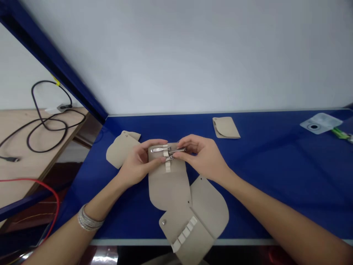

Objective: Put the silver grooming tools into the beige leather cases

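Note:
My left hand [138,163] grips the top left edge of an open beige pouch [168,184] that lies on the blue table [275,176]. My right hand [202,156] pinches a small metal tool [176,150] at the pouch's elastic loops. A metal nail clipper [159,149] sits in the loops beside it. A second open beige pouch [198,217] with a row of white loops lies nearer me at the table's front edge.
Another beige pouch [121,149] lies left of my hands and a folded one [225,127] lies behind them. A clear packet [320,123] and a green item [340,133] are at the far right. Black cables [46,125] lie on a wooden desk to the left.

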`<action>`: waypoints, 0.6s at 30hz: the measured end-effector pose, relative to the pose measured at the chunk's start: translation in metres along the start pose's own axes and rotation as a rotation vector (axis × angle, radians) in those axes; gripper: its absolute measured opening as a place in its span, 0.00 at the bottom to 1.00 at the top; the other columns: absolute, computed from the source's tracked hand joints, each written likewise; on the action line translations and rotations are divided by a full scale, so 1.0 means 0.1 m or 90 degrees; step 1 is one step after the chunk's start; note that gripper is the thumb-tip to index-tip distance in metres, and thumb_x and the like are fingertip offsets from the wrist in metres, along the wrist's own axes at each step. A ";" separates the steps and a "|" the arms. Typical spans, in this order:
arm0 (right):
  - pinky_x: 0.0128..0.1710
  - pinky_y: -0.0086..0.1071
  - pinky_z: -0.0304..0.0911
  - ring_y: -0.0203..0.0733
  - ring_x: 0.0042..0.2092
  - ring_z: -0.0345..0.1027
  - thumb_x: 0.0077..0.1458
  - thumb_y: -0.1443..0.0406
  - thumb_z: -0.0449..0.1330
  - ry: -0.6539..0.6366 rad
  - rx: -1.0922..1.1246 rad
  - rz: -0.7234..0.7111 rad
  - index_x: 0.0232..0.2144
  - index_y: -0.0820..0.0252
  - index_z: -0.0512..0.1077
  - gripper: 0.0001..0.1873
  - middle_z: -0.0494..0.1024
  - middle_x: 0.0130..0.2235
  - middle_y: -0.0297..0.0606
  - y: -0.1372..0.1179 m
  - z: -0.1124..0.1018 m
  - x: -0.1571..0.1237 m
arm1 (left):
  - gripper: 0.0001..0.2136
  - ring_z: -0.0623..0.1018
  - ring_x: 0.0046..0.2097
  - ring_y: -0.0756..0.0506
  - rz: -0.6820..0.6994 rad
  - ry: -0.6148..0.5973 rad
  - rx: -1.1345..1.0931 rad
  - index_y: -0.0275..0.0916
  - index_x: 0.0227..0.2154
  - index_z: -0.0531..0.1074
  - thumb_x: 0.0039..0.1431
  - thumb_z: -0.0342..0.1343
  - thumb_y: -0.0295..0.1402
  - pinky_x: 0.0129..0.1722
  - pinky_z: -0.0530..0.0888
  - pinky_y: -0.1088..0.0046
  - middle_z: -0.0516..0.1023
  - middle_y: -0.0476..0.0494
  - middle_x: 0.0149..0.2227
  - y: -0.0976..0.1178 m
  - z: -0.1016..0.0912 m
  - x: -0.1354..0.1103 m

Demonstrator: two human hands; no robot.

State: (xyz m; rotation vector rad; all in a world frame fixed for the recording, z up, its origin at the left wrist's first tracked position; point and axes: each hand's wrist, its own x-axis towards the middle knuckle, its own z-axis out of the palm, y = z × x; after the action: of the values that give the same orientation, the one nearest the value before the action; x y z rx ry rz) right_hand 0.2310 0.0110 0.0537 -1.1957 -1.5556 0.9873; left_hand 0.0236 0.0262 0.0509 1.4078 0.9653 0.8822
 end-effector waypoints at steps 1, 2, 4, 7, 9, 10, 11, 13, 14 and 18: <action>0.35 0.34 0.68 0.39 0.33 0.72 0.49 0.60 0.67 0.007 -0.040 -0.021 0.33 0.59 0.76 0.10 0.79 0.33 0.38 0.00 0.01 -0.01 | 0.25 0.79 0.46 0.40 0.002 -0.003 0.000 0.38 0.48 0.74 0.46 0.67 0.39 0.44 0.77 0.65 0.79 0.37 0.46 0.00 0.00 0.00; 0.35 0.33 0.68 0.38 0.34 0.72 0.50 0.61 0.67 0.017 -0.078 -0.043 0.32 0.58 0.77 0.08 0.79 0.34 0.38 0.00 0.01 -0.01 | 0.24 0.79 0.46 0.40 0.006 -0.004 0.000 0.38 0.48 0.74 0.46 0.68 0.39 0.44 0.77 0.65 0.80 0.37 0.46 -0.01 0.00 0.00; 0.35 0.33 0.67 0.38 0.35 0.71 0.51 0.62 0.66 0.036 -0.140 -0.079 0.30 0.57 0.79 0.04 0.78 0.35 0.37 -0.01 0.01 -0.02 | 0.24 0.79 0.46 0.40 0.013 -0.003 -0.001 0.38 0.47 0.74 0.47 0.67 0.38 0.44 0.77 0.65 0.80 0.38 0.46 -0.01 0.00 0.00; 0.34 0.32 0.66 0.37 0.35 0.71 0.51 0.64 0.66 0.046 -0.172 -0.100 0.29 0.55 0.79 0.02 0.77 0.35 0.36 -0.03 0.02 -0.03 | 0.23 0.79 0.46 0.40 0.016 -0.011 -0.011 0.37 0.47 0.74 0.48 0.67 0.36 0.45 0.77 0.65 0.79 0.37 0.47 -0.02 0.01 0.00; 0.34 0.32 0.66 0.37 0.35 0.70 0.51 0.65 0.66 0.044 -0.164 -0.100 0.29 0.55 0.79 0.01 0.76 0.34 0.36 -0.03 0.02 -0.03 | 0.22 0.79 0.46 0.40 0.014 -0.019 -0.023 0.37 0.47 0.74 0.49 0.67 0.35 0.45 0.77 0.66 0.79 0.37 0.46 -0.02 0.02 0.00; 0.34 0.32 0.66 0.37 0.35 0.70 0.52 0.66 0.66 0.040 -0.159 -0.100 0.30 0.55 0.79 0.01 0.76 0.34 0.36 -0.03 0.02 -0.03 | 0.21 0.79 0.45 0.41 0.011 -0.020 -0.027 0.37 0.47 0.74 0.49 0.66 0.35 0.45 0.76 0.66 0.80 0.38 0.46 -0.02 0.02 0.00; 0.34 0.32 0.66 0.37 0.35 0.70 0.52 0.66 0.65 0.037 -0.157 -0.102 0.30 0.55 0.79 0.01 0.76 0.34 0.36 -0.04 0.02 -0.03 | 0.20 0.79 0.45 0.41 0.008 -0.017 -0.029 0.37 0.47 0.75 0.50 0.66 0.34 0.45 0.76 0.67 0.80 0.38 0.46 -0.03 0.03 0.00; 0.34 0.32 0.66 0.38 0.35 0.70 0.53 0.66 0.65 0.033 -0.158 -0.118 0.30 0.55 0.78 0.02 0.76 0.34 0.36 -0.04 0.02 -0.04 | 0.18 0.79 0.45 0.41 0.001 -0.008 -0.029 0.37 0.46 0.75 0.51 0.65 0.34 0.46 0.76 0.67 0.80 0.39 0.45 -0.03 0.04 0.00; 0.35 0.33 0.67 0.39 0.36 0.70 0.53 0.66 0.64 0.032 -0.161 -0.133 0.30 0.55 0.78 0.02 0.76 0.34 0.36 -0.04 0.02 -0.04 | 0.18 0.79 0.45 0.41 0.000 -0.002 -0.028 0.37 0.45 0.75 0.51 0.65 0.34 0.46 0.76 0.66 0.80 0.39 0.44 -0.03 0.04 0.00; 0.37 0.34 0.67 0.39 0.37 0.70 0.55 0.67 0.63 0.038 -0.184 -0.211 0.31 0.55 0.78 0.03 0.76 0.33 0.36 -0.04 0.04 -0.05 | 0.18 0.79 0.45 0.42 -0.005 0.008 -0.031 0.36 0.45 0.76 0.50 0.66 0.34 0.46 0.75 0.66 0.80 0.39 0.44 -0.04 0.05 0.00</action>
State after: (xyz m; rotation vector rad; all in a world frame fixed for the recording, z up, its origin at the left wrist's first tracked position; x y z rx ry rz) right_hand 0.2272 0.0046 0.0554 -1.0981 -1.8185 0.5187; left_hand 0.0284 0.0242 0.0465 1.3579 0.9522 0.9030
